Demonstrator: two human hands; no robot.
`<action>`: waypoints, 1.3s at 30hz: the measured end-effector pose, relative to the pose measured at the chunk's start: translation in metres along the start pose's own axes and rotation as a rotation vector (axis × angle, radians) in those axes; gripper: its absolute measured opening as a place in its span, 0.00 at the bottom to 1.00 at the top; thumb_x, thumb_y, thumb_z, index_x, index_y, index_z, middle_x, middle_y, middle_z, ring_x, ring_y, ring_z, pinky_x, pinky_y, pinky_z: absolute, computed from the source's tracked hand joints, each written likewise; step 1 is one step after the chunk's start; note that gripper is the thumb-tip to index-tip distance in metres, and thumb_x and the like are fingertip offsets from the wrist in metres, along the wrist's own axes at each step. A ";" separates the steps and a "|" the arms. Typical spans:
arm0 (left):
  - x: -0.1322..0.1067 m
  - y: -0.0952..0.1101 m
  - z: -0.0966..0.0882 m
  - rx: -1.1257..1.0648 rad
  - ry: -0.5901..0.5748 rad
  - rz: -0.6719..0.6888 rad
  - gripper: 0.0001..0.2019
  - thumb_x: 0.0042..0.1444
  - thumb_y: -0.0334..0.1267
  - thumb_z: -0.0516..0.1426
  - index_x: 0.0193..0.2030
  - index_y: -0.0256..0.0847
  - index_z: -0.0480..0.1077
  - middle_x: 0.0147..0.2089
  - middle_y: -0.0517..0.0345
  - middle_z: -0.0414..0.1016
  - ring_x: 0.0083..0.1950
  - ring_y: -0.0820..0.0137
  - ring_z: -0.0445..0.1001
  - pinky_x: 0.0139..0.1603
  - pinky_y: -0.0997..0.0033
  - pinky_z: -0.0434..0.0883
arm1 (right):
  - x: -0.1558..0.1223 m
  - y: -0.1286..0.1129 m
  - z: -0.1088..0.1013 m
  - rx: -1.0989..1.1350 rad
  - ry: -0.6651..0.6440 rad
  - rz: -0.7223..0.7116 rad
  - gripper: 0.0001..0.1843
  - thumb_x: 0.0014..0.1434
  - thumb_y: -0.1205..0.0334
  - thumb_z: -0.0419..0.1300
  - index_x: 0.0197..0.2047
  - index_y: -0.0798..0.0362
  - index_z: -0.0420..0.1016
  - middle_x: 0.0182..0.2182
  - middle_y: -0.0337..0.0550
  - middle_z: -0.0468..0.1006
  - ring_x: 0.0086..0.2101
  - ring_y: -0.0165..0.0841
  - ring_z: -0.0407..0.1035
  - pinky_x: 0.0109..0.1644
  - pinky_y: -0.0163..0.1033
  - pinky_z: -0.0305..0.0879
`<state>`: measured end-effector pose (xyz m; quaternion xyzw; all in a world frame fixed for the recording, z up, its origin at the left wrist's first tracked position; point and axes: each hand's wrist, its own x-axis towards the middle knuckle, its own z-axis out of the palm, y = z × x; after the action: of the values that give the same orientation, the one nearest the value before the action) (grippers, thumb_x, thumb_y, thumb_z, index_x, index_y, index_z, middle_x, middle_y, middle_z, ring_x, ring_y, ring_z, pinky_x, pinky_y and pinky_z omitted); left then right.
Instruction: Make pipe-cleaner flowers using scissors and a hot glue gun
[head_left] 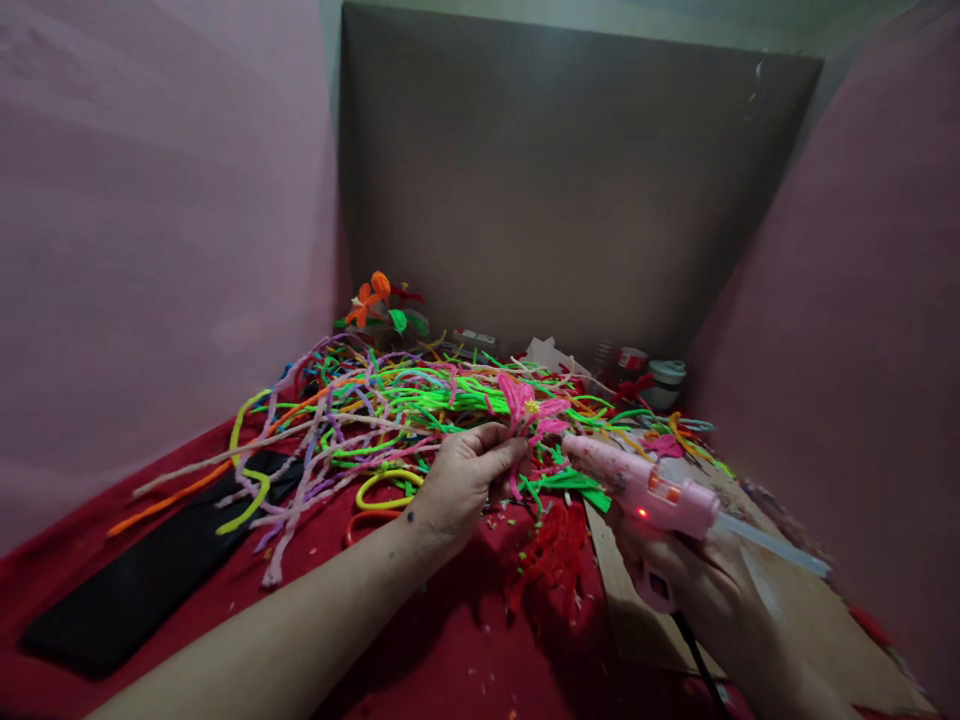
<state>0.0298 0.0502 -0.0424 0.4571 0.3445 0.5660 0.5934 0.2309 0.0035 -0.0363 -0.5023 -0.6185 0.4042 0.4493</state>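
Observation:
Between the thumb and fingers of my left hand [472, 480] is a pink pipe-cleaner flower [517, 395] with a yellow centre. My right hand [697, 580] is wrapped round the handle of a pink hot glue gun [637, 482], whose small red light glows. The gun's nozzle points left, close beside the flower's petals; I cannot tell whether it touches them. A clear glue stick [772, 545] sticks out of the gun's back end. Below the flower lie green pipe-cleaner pieces [577, 488] and a bunch of red ones [555, 560].
A heap of coloured pipe cleaners [420, 395] spreads across the red cloth [420, 650]. Scissors with yellow and orange handles [386, 490] lie by my left wrist. A black flat item [142, 590] is at left, cardboard [810, 620] at right, orange flowers [367, 300] at the back.

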 end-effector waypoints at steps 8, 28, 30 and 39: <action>0.000 0.000 0.000 0.004 -0.003 0.005 0.11 0.47 0.41 0.62 0.27 0.35 0.68 0.21 0.64 0.65 0.15 0.84 0.57 0.14 0.81 0.50 | 0.000 0.004 -0.001 -0.010 0.015 -0.033 0.17 0.50 0.50 0.59 0.19 0.52 0.65 0.18 0.36 0.59 0.19 0.26 0.51 0.19 0.33 0.52; 0.002 0.000 0.000 -0.022 0.036 0.021 0.08 0.46 0.39 0.62 0.28 0.36 0.70 0.22 0.63 0.70 0.16 0.84 0.58 0.16 0.83 0.54 | -0.043 0.065 -0.099 -1.042 0.357 -0.186 0.22 0.56 0.53 0.50 0.52 0.50 0.68 0.46 0.50 0.74 0.42 0.42 0.71 0.41 0.42 0.67; 0.002 0.000 0.001 -0.019 0.033 0.018 0.09 0.46 0.39 0.62 0.29 0.36 0.71 0.22 0.63 0.70 0.17 0.85 0.58 0.16 0.83 0.54 | -0.053 0.074 -0.114 -1.129 0.372 -0.013 0.19 0.57 0.53 0.47 0.45 0.51 0.71 0.39 0.49 0.76 0.36 0.40 0.72 0.36 0.41 0.66; 0.000 0.001 0.004 -0.018 0.019 -0.016 0.10 0.45 0.39 0.63 0.29 0.35 0.70 0.22 0.63 0.70 0.16 0.85 0.57 0.16 0.83 0.54 | -0.039 0.084 -0.131 -1.277 0.298 0.194 0.20 0.60 0.56 0.42 0.44 0.55 0.71 0.35 0.49 0.72 0.36 0.41 0.70 0.36 0.42 0.63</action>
<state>0.0328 0.0492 -0.0403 0.4435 0.3486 0.5685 0.5988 0.3826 -0.0141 -0.0870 -0.7739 -0.6197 -0.0769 0.1056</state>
